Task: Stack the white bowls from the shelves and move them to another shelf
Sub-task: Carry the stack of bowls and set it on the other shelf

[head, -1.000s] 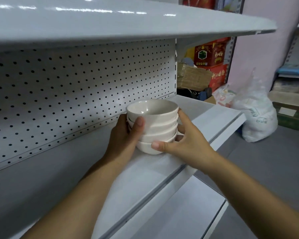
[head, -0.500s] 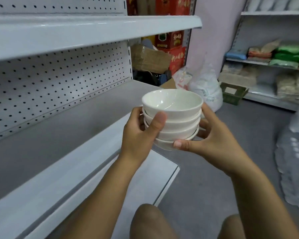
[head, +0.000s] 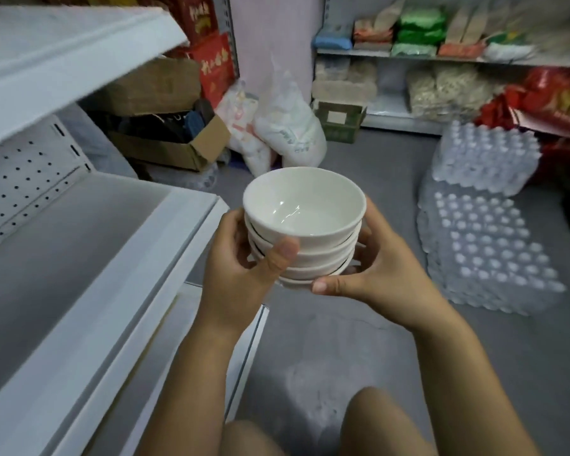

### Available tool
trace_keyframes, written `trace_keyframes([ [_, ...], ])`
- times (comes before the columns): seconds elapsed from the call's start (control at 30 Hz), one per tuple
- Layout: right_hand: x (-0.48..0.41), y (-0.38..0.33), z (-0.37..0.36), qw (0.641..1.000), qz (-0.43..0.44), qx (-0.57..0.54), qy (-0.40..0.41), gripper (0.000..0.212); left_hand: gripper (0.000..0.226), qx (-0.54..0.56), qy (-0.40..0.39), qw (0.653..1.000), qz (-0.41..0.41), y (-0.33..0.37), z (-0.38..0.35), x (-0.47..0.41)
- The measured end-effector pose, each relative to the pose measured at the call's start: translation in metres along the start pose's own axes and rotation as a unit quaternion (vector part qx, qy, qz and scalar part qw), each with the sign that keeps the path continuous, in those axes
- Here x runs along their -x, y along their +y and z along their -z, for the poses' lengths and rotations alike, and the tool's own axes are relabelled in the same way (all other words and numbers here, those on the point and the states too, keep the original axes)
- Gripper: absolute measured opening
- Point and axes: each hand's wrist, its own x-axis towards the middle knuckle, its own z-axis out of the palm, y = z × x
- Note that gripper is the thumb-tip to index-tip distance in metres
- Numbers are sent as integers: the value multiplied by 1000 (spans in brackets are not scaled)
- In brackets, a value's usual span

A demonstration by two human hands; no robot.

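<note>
Head view: I see the stack of white bowls (head: 301,232) held in mid-air just off the white shelf (head: 89,291). My left hand (head: 241,274) and right hand (head: 372,268) both grip its sides. I judge it glazed, heavy, breakable; cupping the lowest bowl seems safest.

bowl stack (head: 305,225) between hands, shelf (head: 79,258) left

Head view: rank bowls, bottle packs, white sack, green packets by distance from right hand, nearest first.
1. bowls, held in the right hand.
2. bottle packs, low right.
3. white sack, ahead, left of centre.
4. green packets, far back, top.
</note>
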Motion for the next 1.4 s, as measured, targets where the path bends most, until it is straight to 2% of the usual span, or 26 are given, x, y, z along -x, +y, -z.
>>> trace_keyframes([
  [0.13, -25, -39, 51, 999, -26, -11, 29, 110, 97, 32, -26, 999, 21, 39, -41, -48],
  [0.37, -56, -147, 143, 997, -46, -11, 59, 110, 92, 58, -69, 995, 36, 154, -108, -116],
  [0.67, -99, -257, 244, 998, 8, 23, 59, 112, 86, 74, -76, 994, -12, 277, -178, -176],
  [0.93, -133, -274, 291, 997, 22, 43, 54, 111, 96, 90, -88, 992, 0, 295, -212, -216],
  [1.07, -163, -270, 306, 996, 33, 45, 65, 111, 93, 88, -91, 992, -15, 294, -221, -252],
  [1.3, -253, -252, 338, 992, 45, 51, 105, 111, 108, 95, -103, 990, -13, 287, -239, -359],
  [1.4, -305, -255, 357, 990, 51, 61, 119, 110, 95, 118, -125, 985, 10, 285, -251, -422],
])
